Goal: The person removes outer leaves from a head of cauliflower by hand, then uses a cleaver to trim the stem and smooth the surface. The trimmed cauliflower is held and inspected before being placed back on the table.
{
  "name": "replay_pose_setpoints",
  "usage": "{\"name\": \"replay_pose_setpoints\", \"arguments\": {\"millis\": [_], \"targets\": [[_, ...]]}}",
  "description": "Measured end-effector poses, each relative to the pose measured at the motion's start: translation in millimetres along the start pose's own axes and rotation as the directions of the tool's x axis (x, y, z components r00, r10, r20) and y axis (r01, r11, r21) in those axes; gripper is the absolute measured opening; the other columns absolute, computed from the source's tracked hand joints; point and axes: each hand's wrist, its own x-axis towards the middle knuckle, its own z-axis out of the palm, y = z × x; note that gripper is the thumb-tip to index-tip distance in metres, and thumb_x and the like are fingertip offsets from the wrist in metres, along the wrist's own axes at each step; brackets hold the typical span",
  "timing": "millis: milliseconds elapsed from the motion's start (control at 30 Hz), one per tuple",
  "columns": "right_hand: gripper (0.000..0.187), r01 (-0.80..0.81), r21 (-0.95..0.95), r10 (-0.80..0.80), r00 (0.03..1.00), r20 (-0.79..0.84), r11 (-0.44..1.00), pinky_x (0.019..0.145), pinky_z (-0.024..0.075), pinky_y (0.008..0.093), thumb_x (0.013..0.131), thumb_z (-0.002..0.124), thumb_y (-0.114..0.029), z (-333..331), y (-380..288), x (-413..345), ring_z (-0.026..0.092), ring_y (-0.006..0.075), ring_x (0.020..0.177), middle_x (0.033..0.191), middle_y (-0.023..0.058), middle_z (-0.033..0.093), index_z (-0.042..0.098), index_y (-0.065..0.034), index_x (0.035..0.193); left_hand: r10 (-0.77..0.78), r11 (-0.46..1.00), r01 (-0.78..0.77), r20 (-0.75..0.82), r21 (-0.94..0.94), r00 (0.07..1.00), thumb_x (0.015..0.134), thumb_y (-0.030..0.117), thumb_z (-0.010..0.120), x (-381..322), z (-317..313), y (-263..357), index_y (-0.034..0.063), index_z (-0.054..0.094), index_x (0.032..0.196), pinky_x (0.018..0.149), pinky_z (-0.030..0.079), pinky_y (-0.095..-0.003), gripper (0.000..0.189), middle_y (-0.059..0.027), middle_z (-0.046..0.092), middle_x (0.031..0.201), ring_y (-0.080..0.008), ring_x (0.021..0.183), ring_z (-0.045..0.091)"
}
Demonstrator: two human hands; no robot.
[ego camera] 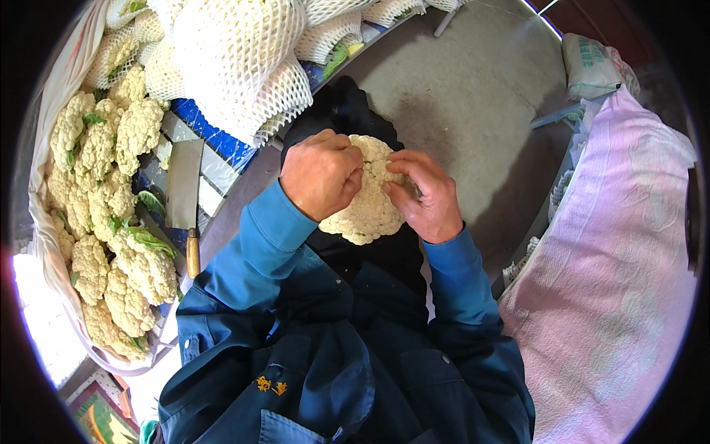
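Observation:
A pale cauliflower head (370, 213) lies over my lap, curd side up, with its underside hidden. My left hand (323, 175) is curled against its left edge, knuckles up. The fingertips there are hidden, so whether they pinch anything cannot be told. On the right side, the thumb and bent fingers of my right hand (426, 194) press on the florets. Left of my arm, a cleaver (184, 183) with a wooden handle (192, 254) lies on the table, its handle projecting toward me.
Bare cauliflower heads (91, 211) are heaped on the left table (213, 172). White foam netting sleeves (238, 55) cover more heads at its far end. A pink cloth (604, 288) drapes a surface at my right. A printed sack (593, 66) stands beyond it on the concrete floor (471, 72).

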Motion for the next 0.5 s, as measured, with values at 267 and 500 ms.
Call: {"name": "replay_pose_setpoints", "arguments": {"millis": [267,500], "targets": [[0.027,0.012,0.014,-0.012,1.0,-0.005,1.0,0.083,0.0598,0.0405,0.08,0.082,-0.001,-0.3,1.4,-0.6,0.071,0.0349,0.103,0.116,0.0149,0.071,0.072,-0.0023,0.105,0.069,0.993,-0.071,0.026,0.092,0.997,0.076,0.008,0.074,2.8,0.1,0.6,0.0053,0.07,0.083,0.072,0.056,-0.0445,0.009,-0.0102,0.068,0.086,-0.0332,0.085,0.066],[0.027,0.011,0.009,-0.01,1.0,-0.011,1.0,0.083,0.0598,0.0403,0.079,0.083,-0.001,1.3,1.9,-0.9,0.071,0.0348,0.102,0.116,0.015,0.071,0.072,-0.0024,0.104,0.131,0.981,-0.136,0.043,0.14,0.99,0.078,0.007,0.073,3.5,3.6,-4.2,0.003,0.068,0.084,0.075,0.055,-0.0447,0.01,-0.0119,0.067,0.087,-0.034,0.086,0.065]]}}
